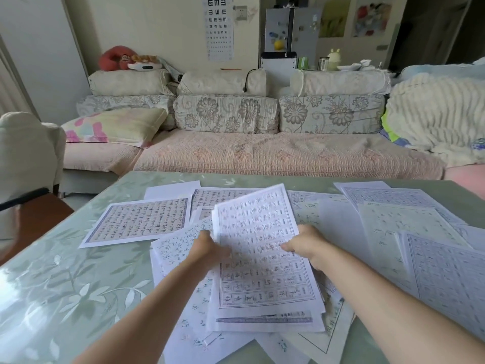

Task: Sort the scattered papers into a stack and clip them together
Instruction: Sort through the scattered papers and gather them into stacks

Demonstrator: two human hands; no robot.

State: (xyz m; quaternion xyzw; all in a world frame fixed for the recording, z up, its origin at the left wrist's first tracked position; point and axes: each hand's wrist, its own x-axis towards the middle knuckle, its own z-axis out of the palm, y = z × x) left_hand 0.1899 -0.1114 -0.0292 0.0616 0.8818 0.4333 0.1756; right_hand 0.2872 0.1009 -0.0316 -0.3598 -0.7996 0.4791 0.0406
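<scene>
A small stack of printed sheets [259, 261] with a grid of characters is held up at the middle of the table, its far end tilted upward. My left hand [207, 248] grips the stack's left edge. My right hand [307, 245] grips its right edge, thumb on top. Several loose papers lie scattered around: one bordered sheet [139, 222] at the left, handwritten sheets [178, 248] under my left arm, and more sheets [420, 232] spread to the right. No clip is visible.
The table [65, 285] has a green leaf-patterned cover under glass. A sofa [262, 153] with floral cushions stands just behind the table's far edge. A wooden chair [31, 214] sits at the left.
</scene>
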